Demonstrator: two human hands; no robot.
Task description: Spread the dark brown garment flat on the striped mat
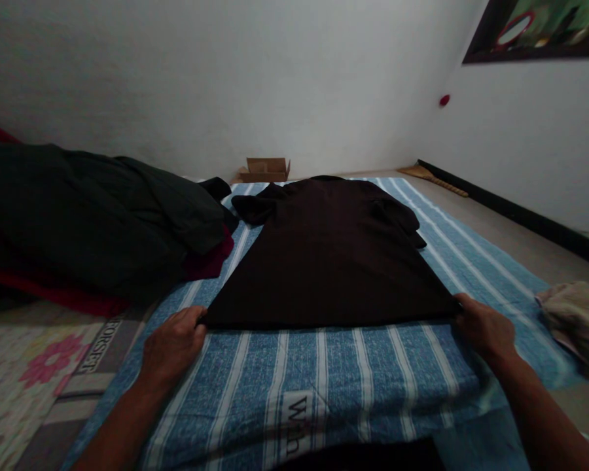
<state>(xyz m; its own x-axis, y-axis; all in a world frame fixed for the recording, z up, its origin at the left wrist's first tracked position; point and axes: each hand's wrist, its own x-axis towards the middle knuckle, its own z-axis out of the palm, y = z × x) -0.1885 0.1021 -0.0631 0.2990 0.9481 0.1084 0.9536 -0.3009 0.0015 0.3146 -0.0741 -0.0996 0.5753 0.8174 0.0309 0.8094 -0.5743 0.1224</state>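
Observation:
A dark brown, nearly black shirt [334,261] lies spread out in front of me, its collar away from me and its short sleeves out to the sides. My left hand [174,340] is closed on the near left corner of its hem. At the near right corner, my right hand [485,330] pinches the hem as well. The hem runs straight and taut between both hands. Under the shirt is a blue sheet [294,366] with white stripes.
A heap of dark green clothes [93,216] with red and maroon pieces rises at the left. A small open cardboard box [265,171] stands by the back wall. A crumpled beige cloth [576,320] lies at the right. A straw broom [432,176] rests along the right wall.

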